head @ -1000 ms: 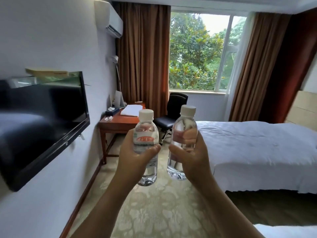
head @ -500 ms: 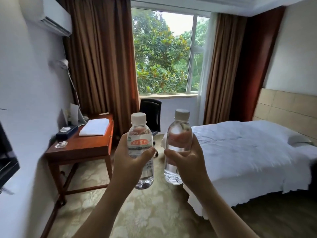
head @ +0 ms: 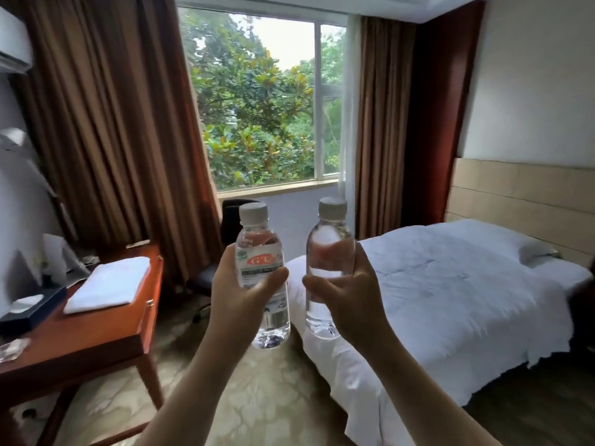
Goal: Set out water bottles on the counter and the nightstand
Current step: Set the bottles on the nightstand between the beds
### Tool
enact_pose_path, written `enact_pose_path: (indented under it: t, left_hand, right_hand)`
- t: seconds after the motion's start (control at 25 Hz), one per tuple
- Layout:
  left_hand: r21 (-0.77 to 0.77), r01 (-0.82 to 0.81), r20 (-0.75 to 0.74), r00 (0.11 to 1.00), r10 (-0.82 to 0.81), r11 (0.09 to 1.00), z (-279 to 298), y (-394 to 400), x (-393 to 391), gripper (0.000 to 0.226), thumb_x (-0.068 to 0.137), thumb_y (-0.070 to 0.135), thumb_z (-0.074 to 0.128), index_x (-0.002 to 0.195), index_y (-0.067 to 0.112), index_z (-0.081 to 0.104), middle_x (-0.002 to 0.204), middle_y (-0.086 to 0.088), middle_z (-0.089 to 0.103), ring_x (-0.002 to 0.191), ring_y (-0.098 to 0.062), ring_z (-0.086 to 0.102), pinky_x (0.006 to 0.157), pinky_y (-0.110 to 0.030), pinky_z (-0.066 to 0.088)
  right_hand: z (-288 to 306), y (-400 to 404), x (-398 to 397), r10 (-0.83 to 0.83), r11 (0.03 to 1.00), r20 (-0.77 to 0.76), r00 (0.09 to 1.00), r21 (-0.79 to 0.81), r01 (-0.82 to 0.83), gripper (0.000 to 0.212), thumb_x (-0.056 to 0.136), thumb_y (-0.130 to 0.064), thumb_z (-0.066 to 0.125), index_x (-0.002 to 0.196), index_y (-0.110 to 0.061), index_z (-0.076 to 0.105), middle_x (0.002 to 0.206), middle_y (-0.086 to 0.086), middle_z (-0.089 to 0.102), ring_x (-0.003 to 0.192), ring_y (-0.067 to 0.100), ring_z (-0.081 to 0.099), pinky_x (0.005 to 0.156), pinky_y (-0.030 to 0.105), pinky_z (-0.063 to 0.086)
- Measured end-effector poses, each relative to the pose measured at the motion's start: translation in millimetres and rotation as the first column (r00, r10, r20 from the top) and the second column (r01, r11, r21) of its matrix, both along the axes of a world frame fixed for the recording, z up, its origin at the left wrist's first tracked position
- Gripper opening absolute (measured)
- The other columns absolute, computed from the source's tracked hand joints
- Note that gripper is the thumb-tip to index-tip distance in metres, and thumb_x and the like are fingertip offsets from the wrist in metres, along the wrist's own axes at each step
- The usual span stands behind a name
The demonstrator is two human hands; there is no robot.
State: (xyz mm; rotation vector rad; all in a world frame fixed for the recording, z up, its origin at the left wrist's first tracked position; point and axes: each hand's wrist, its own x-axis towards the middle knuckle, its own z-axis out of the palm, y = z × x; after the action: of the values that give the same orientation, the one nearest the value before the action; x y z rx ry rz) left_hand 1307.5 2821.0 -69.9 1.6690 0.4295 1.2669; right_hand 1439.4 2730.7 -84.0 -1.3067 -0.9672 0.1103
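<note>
Both arms reach out in front, up at chest height, and each hand holds one water bottle straight up in the air. The left hand (head: 240, 292) wraps around the middle of the left water bottle (head: 262, 278), with the thumb lying across the front just under the label and the other fingers curled around the back. The right hand (head: 346, 296) wraps around the right water bottle (head: 328, 268) the same way, thumb across the front and fingers behind. The two bottles are side by side with a small gap between them, and they do not touch. Both are clear plastic with pale grey-white caps still on, and both are full of water. The left one shows a white label with a red mark and letters on it. The right one shows only clear plastic on this side, and the fingers show pink through it. The bottles hang over the patterned carpet (head: 273, 397), between a wooden desk (head: 96, 333) on the left and a bed (head: 450, 300) with white covers on the right. A folded white towel (head: 109, 284) lies on the desk. Behind the bottles are a black chair (head: 230, 226), brown curtains (head: 106, 130) and a big window (head: 264, 101) with green trees outside.
</note>
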Motion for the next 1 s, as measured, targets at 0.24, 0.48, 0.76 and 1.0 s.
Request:
enact_pose_path:
  t: [0.24,0.48,0.76,1.0]
  left_hand:
    - [-0.046,0.271,0.034,0.962,-0.27,0.961,1.3,45.9,164.7,0.052,0.062,0.036,0.079,0.11,0.026,0.06,0.097,-0.004,0.073,0.09,-0.03,0.073,0.082,-0.056,0.059]
    - [-0.042,0.686,-0.007,0.727,-0.687,0.726,-5.2,20.7,324.3,0.047,0.074,0.018,0.079,0.115,0.027,0.058,0.104,-0.007,0.07,0.093,-0.024,0.071,0.082,-0.044,0.061]
    - [-0.108,0.888,-0.036,0.447,-0.894,0.448,-32.8,-39.6,447.9,0.043,0.08,0.009,0.075,0.108,0.035,0.057,0.102,0.001,0.07,0.092,-0.018,0.071,0.077,-0.034,0.06]
    - [-0.086,0.935,-0.063,0.34,-0.938,0.344,-40.8,-104.3,579.5,0.046,0.08,0.003,0.074,0.103,0.039,0.055,0.089,0.014,0.068,0.081,0.007,0.069,0.058,-0.009,0.052]
  right_hand:
    - [0.9,3.4,122.7,-0.289,0.957,-0.052,0.956,-0.034,0.288,0.052,0.064,-0.034,0.081,0.109,-0.025,0.057,0.093,-0.018,0.072,0.091,0.01,0.072,0.084,0.04,0.061]
    - [-4.8,-39.5,213.0,-0.652,0.756,-0.153,0.743,-0.061,0.651,0.044,0.071,-0.024,0.083,0.105,-0.027,0.056,0.083,-0.015,0.071,0.081,0.01,0.073,0.073,0.035,0.064]
    - [-28.7,-98.8,283.6,-0.871,0.486,-0.145,0.469,-0.118,0.866,0.039,0.075,-0.02,0.081,0.101,-0.03,0.053,0.08,-0.033,0.065,0.08,-0.003,0.068,0.067,0.024,0.059]
    - [-46.2,-150.2,407.6,-0.901,0.416,-0.183,0.394,-0.103,0.904,0.048,0.065,-0.033,0.078,0.106,-0.027,0.054,0.086,-0.029,0.067,0.096,0.02,0.07,0.087,0.053,0.059]
